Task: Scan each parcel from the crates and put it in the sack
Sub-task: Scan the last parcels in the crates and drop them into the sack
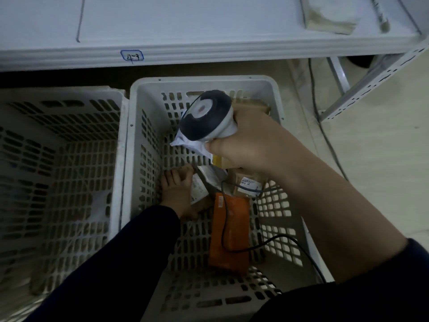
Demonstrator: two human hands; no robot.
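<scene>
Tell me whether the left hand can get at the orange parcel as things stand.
Likely yes. The left hand is low inside the crate beside the orange parcel, nothing standing between them. Only the black cable of the scanner lies across the parcel.

The picture is dim on the whole. Light seems to come from above and from the right: the white shelf [209, 31] and the floor [376, 163] are the brightest parts, and light shines through the holes in the wall of the right crate [278, 219]. The left crate [58, 159] and the left hand [178, 191] lie in shadow and look a little soft. The right hand [250, 145] with the scanner [206, 115] is lit evenly, without hard glare. Straight edges bend near the borders; the dark sleeve [116, 263] loses all detail.
</scene>
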